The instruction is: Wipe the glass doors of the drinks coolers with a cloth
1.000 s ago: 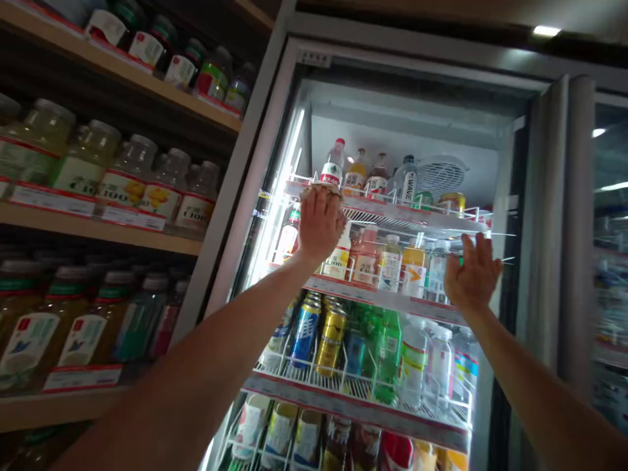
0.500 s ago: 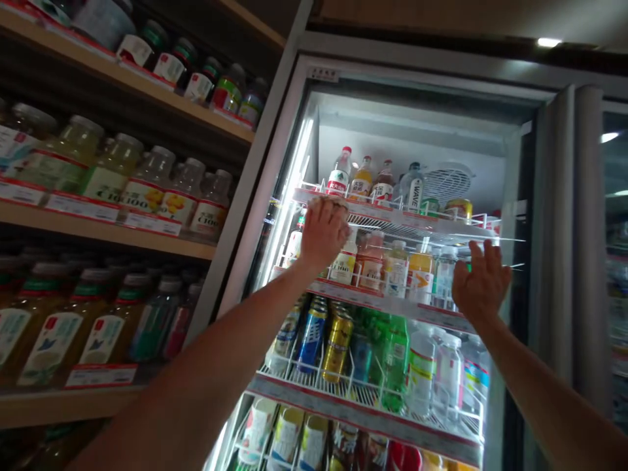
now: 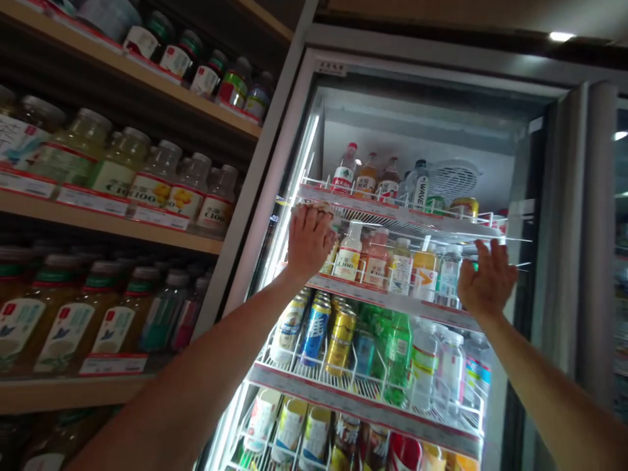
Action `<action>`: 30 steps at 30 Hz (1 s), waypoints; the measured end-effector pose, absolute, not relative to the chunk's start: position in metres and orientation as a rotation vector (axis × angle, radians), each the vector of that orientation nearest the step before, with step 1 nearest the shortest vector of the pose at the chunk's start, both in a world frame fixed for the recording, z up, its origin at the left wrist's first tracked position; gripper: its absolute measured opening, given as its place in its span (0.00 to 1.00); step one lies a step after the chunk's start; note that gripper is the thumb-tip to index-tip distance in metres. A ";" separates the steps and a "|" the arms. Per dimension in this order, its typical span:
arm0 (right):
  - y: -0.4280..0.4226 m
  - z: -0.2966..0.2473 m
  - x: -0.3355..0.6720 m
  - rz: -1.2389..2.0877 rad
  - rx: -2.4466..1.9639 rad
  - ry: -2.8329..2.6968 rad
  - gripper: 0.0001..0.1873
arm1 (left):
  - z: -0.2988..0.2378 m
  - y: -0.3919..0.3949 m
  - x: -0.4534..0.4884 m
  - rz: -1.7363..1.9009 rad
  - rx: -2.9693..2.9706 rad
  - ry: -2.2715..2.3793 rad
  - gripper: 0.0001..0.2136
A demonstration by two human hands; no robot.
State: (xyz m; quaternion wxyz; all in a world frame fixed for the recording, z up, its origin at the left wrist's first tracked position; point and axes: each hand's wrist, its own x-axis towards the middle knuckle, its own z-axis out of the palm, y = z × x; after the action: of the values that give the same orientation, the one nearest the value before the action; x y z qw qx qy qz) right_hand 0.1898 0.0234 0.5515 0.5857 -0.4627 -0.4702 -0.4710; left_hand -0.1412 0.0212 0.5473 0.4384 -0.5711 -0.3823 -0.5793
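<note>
My left hand [image 3: 310,242] is raised in front of the drinks fridge's upper left part, fingers bent over a pale, crumpled cloth [image 3: 321,207]. Only the edge of the cloth shows past the fingertips; the rest is hidden under the hand. On the right, my right hand [image 3: 488,276] is held up with fingers apart and nothing in it, near the glass [image 3: 412,108]. Whether its palm touches the glass, I cannot tell. Behind the hands are shelves of bottles, among them a white-labelled yellow juice bottle [image 3: 348,255] and a pink one [image 3: 377,261].
Wooden shelves [image 3: 112,226] of bottled drinks stand at the left. A grey vertical door handle [image 3: 596,229] runs along the fridge's right side. Lower racks hold cans [image 3: 314,330], a green bottle [image 3: 396,353] and cups [image 3: 289,428].
My left hand has shifted slightly left and down across the fridge front with the cloth. My right hand stays nearly in place; the view has moved a little.
</note>
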 end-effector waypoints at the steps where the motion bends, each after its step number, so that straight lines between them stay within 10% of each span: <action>1: 0.024 0.552 0.190 -1.098 -1.077 -1.093 0.30 | 0.540 0.021 -0.138 -1.422 -1.434 -0.936 0.18; 7: 0.024 0.552 0.192 -1.082 -1.067 -1.102 0.29 | 0.494 0.022 -0.108 -0.979 -1.730 -0.519 0.17; 13: 0.023 0.552 0.191 -1.084 -1.098 -1.117 0.29 | 0.521 0.022 -0.156 -1.394 -1.376 -0.931 0.19; 30: 0.029 0.551 0.195 -1.143 -1.053 -1.080 0.27 | 0.493 0.025 -0.112 -1.043 -1.570 -0.519 0.18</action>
State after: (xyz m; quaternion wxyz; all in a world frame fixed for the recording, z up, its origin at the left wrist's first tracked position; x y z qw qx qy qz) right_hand 0.1947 0.0290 0.5513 0.5846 -0.4515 -0.4631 -0.4898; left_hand -0.1115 0.0249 0.4931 0.5592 -0.6659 -0.2201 -0.4421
